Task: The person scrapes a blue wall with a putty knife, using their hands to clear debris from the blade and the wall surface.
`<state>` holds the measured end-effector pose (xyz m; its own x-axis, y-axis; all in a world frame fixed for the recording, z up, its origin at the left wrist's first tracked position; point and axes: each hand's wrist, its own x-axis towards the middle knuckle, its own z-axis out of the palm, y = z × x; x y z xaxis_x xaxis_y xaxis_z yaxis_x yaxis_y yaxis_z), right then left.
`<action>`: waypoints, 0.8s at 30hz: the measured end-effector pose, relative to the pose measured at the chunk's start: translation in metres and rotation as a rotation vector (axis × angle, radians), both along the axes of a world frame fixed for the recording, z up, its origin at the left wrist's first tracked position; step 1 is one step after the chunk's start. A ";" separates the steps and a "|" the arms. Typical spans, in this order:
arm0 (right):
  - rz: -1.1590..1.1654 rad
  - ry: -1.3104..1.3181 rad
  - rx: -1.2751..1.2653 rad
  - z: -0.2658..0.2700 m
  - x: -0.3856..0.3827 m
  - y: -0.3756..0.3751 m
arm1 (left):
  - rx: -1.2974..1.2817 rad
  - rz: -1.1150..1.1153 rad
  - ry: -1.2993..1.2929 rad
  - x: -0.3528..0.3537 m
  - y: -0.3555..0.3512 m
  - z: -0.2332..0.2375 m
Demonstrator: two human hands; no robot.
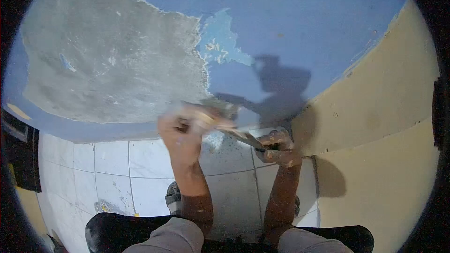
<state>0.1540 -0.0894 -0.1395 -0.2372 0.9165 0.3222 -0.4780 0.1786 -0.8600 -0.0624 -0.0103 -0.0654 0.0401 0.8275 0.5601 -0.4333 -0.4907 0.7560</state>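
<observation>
The scraper (236, 133) lies slanted between both hands, its blade end blurred against the wall at the edge of the blue paint (281, 28). The left hand (185, 136) has its grip closed over the blade end, and the right hand (279, 149) is wrapped tight round the handle. This looks like paint being stripped in mid-stroke. The next pass seems to call for a flat blade pushed under the paint's ragged edge. Left of it spreads bare grey plaster (112, 56), and a yellow wall (384, 112) meets the blue at the right. Below lies a white tiled floor (117, 168).
</observation>
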 end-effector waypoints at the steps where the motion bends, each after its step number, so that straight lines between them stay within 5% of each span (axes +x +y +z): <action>1: 0.013 -0.030 0.008 -0.002 0.007 -0.003 | -0.077 0.047 -0.124 0.002 0.004 -0.002; 2: -0.123 -0.166 0.172 -0.004 0.011 -0.006 | -0.076 0.046 -0.201 0.001 0.008 -0.001; 7: -0.091 0.035 -0.038 0.001 0.023 -0.009 | -0.126 0.093 -0.358 0.020 0.011 0.012; 13: -0.097 0.092 -0.231 0.014 0.010 -0.007 | -0.306 -0.009 0.084 0.070 -0.003 -0.010; 18: 0.057 0.273 -0.436 0.041 -0.024 0.001 | -0.460 -0.103 -0.082 0.087 -0.016 -0.012; 21: -0.063 0.232 -0.522 0.032 -0.041 0.002 | -0.280 -0.247 0.070 0.080 -0.010 -0.008; 24: -0.101 0.305 -0.537 0.040 -0.052 0.005 | -0.341 -0.241 -0.038 0.088 -0.013 0.000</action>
